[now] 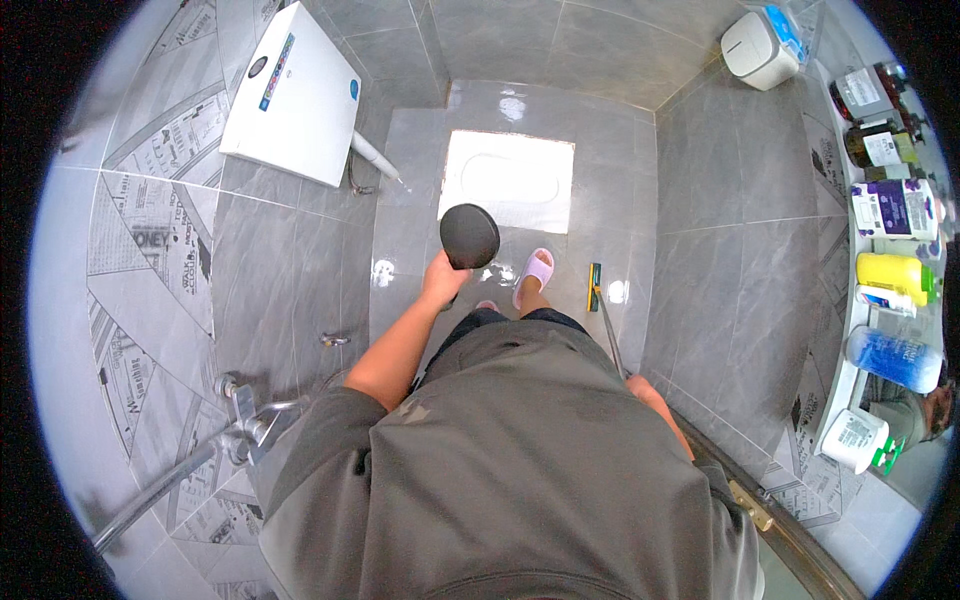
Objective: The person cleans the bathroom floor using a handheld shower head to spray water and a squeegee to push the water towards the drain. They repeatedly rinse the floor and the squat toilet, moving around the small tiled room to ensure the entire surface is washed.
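Note:
My left hand (pixel 443 280) is closed round the handle of a black hand shower (pixel 470 236), held out in front of me with its round head over the floor. At my right side, my right hand (pixel 645 387) is partly hidden by my shirt and grips the pole of a long-handled floor brush (pixel 595 288). The brush's narrow yellow and green head rests on the wet grey floor, right of my pink slipper (pixel 538 266). Beyond the shower head lies a white squat toilet (pixel 560 212), set flush in the tiles.
A white cistern (pixel 300 110) with a pipe hangs on the left wall. Nearer are a small tap (pixel 335 340) and a chrome shower mixer (pixel 240 435). On the right, a shelf (pixel 838 405) carries several bottles; a white bin-like box (pixel 757 52) is at the far right corner.

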A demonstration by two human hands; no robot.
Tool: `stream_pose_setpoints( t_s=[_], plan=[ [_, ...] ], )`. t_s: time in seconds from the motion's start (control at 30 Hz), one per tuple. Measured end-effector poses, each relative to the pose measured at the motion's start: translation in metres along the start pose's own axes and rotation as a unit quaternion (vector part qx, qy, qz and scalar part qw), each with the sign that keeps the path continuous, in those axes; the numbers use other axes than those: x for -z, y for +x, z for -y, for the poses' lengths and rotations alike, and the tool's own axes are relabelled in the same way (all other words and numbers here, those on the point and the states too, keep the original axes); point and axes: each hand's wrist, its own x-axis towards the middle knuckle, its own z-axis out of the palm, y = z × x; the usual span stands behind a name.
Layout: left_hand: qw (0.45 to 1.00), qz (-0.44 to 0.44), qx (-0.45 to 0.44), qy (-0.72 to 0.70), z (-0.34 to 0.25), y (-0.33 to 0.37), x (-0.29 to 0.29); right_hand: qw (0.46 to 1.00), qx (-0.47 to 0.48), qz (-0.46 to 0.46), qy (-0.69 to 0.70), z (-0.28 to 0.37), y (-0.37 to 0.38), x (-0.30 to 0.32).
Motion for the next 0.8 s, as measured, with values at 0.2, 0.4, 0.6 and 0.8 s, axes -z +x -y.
stream_pose_setpoints(
  t_s=[0.2,0.4,0.6,0.8],
  plan=[
    [0.990,-0.052,-0.030,-0.126,-0.029,0.036,-0.008,1.000,0.008,-0.017,0.013,0.000,0.008,0.004],
    [0.975,-0.088,0.020,-0.202,-0.034,0.044,-0.011,0.998,-0.021,-0.032,0.044,-0.050,0.074,-0.032],
    [0.960,-0.148,0.008,-0.239,-0.018,0.042,-0.001,0.998,0.037,0.054,-0.001,-0.052,0.092,-0.045],
    [0.965,-0.147,0.028,-0.215,-0.005,0.032,0.009,0.998,-0.014,0.028,0.049,-0.032,0.057,-0.031]
  ],
)
